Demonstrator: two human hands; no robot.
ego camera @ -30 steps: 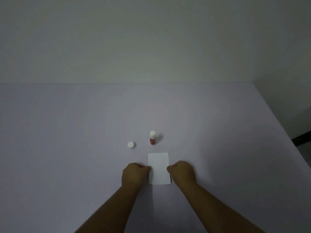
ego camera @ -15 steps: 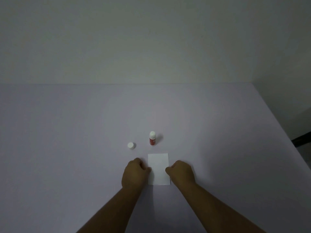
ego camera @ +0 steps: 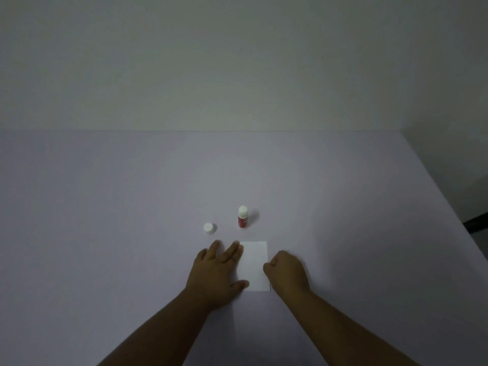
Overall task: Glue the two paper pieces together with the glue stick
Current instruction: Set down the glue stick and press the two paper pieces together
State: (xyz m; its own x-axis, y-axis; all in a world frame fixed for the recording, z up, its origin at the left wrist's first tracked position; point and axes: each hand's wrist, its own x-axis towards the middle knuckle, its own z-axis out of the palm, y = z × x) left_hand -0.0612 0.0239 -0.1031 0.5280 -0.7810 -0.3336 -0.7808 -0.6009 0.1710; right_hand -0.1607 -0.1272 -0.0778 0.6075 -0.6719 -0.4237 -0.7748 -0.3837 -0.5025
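Note:
A white paper piece point(ego camera: 254, 265) lies flat on the table near me; a thin dark edge shows at its lower right corner, so a second piece may lie under it. My left hand point(ego camera: 216, 273) rests flat with fingers spread, covering the paper's left edge. My right hand point(ego camera: 286, 272) is curled into a loose fist at the paper's right edge; whether it pinches the edge I cannot tell. The red glue stick point(ego camera: 242, 217) stands upright and uncapped just beyond the paper. Its white cap point(ego camera: 209, 228) sits to the left of it.
The pale lilac table point(ego camera: 132, 207) stretches wide on all sides. Its right edge point(ego camera: 449, 199) runs diagonally, with dark floor beyond it. A plain wall point(ego camera: 237, 62) rises behind the far edge.
My left hand has opened from a fist into a flat, spread palm and slid forward onto the paper's left side. My right hand stays curled at the right edge.

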